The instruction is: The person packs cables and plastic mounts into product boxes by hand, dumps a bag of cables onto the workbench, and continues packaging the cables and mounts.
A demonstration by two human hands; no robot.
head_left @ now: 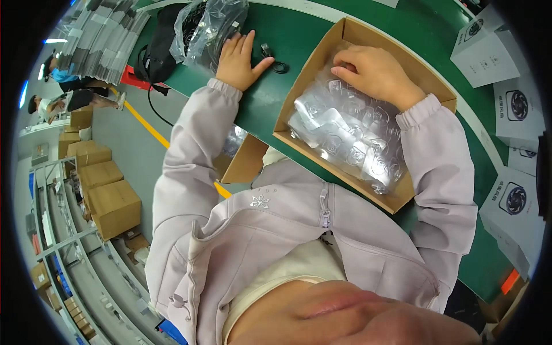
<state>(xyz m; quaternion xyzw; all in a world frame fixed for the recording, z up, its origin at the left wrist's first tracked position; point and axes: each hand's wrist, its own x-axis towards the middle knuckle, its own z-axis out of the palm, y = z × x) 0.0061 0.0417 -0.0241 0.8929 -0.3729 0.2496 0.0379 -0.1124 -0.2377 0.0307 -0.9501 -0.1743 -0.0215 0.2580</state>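
Note:
My left hand (237, 62) lies with fingers spread on the green table, its fingertips by a clear plastic bag (221, 26) of black cables. Just right of its thumb is a small coiled black cable (279, 67) with a plug. My right hand (374, 72) is inside an open cardboard box (422, 75), over a heap of clear plastic blister shells (345, 123). Its fingers are curled together near the box's far left corner; what they hold, if anything, is hidden.
White printed boxes (489, 54) line the table's right side. A black bag (158, 54) and stacked grey sheets (103, 40) stand at the far left. An open carton (244, 161) sits below the table edge. Shelving (75, 247) and people (72, 103) are off left.

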